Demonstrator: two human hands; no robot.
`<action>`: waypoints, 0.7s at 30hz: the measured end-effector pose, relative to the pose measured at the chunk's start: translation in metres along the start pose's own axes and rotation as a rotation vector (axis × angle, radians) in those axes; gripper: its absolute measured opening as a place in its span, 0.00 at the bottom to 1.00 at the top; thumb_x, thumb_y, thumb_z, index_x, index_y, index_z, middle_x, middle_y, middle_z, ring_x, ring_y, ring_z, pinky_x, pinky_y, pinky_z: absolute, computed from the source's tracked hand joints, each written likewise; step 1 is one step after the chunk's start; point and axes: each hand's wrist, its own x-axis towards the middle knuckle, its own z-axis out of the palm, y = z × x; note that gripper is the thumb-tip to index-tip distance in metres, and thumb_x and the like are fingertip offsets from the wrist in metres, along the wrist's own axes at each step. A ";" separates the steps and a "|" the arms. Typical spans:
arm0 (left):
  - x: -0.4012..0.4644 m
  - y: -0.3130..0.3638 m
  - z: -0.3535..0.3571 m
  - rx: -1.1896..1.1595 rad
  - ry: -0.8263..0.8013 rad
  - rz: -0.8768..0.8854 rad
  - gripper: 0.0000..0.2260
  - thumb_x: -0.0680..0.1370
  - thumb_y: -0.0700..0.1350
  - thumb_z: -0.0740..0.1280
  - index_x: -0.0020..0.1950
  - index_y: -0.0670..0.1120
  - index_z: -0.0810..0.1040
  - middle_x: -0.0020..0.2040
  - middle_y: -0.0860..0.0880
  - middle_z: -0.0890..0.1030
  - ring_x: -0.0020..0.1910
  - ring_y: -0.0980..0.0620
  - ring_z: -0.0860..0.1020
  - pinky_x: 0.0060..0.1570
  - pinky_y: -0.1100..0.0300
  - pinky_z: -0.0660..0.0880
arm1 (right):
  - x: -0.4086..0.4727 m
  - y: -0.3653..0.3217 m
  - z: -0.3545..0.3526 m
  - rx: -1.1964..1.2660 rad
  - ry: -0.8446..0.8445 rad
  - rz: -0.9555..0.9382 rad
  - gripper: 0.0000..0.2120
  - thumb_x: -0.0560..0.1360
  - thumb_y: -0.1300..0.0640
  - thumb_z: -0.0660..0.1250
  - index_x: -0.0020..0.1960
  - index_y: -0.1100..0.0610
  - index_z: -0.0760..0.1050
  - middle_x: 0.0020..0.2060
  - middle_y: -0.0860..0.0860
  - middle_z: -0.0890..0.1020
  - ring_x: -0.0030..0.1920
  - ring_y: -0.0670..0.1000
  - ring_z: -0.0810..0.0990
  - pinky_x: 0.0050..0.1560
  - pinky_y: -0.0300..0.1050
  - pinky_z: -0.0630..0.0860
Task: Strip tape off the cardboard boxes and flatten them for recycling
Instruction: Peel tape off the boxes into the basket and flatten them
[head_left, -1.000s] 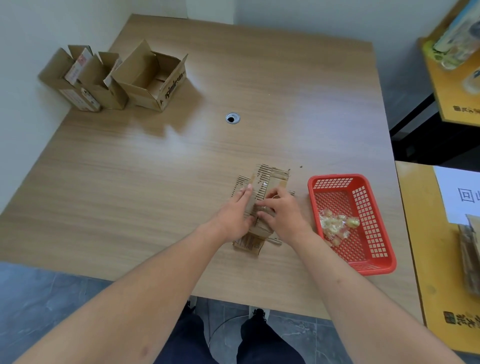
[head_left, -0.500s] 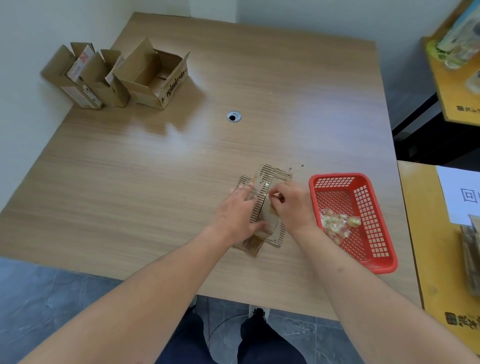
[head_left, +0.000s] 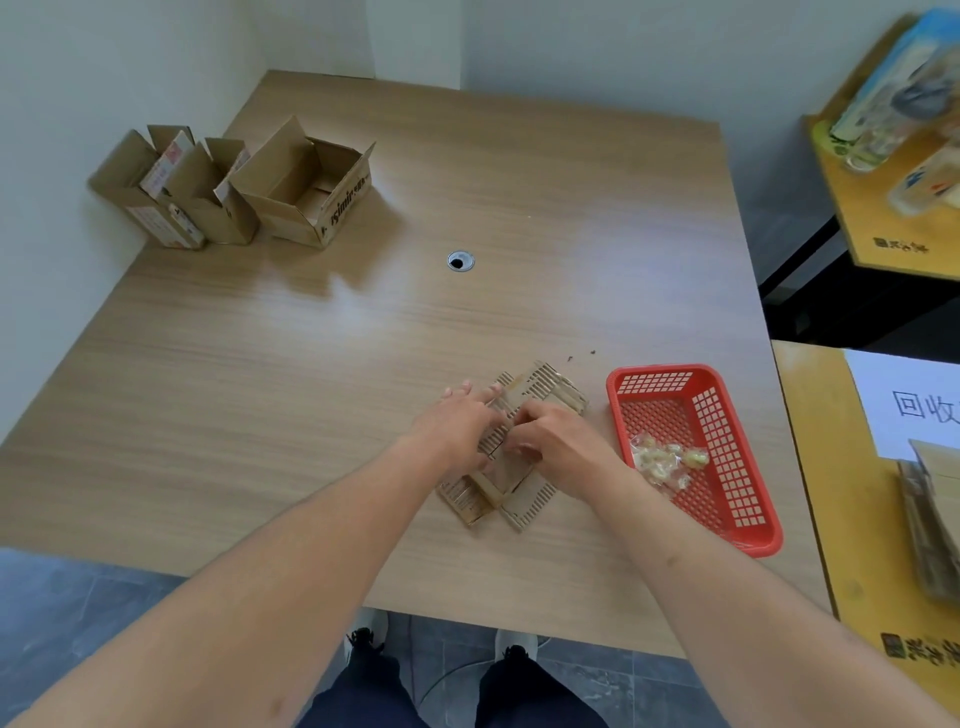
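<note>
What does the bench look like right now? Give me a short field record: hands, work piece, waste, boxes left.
work piece: flattened cardboard box lying on the wooden table, near the front edge
left hand: left hand rests flat on the cardboard, fingers straight
right hand: right hand has fingers curled at the middle of the cardboard; whether it holds tape cannot be seen
waste: crumpled tape inside the red basket, right of the work piece
boxes left: three open cardboard boxes standing at the far left corner
</note>
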 end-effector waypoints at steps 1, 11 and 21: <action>-0.001 -0.003 -0.001 -0.009 -0.010 -0.005 0.33 0.76 0.45 0.75 0.79 0.55 0.67 0.84 0.52 0.50 0.82 0.42 0.49 0.80 0.45 0.48 | 0.000 -0.003 0.002 -0.009 0.034 0.033 0.09 0.75 0.63 0.70 0.50 0.51 0.85 0.47 0.51 0.77 0.48 0.56 0.77 0.43 0.50 0.74; -0.005 0.000 0.002 0.006 -0.024 -0.007 0.36 0.77 0.43 0.73 0.82 0.49 0.60 0.84 0.50 0.49 0.82 0.42 0.50 0.80 0.46 0.54 | 0.004 -0.004 0.005 0.098 0.373 0.383 0.11 0.71 0.66 0.73 0.51 0.56 0.83 0.43 0.51 0.83 0.46 0.54 0.82 0.48 0.49 0.78; -0.002 0.016 0.025 0.026 -0.013 0.047 0.32 0.79 0.40 0.65 0.82 0.43 0.58 0.84 0.47 0.45 0.82 0.44 0.47 0.79 0.51 0.56 | 0.002 0.000 0.002 0.196 0.129 0.262 0.09 0.79 0.57 0.69 0.54 0.56 0.87 0.56 0.51 0.78 0.56 0.49 0.74 0.58 0.39 0.69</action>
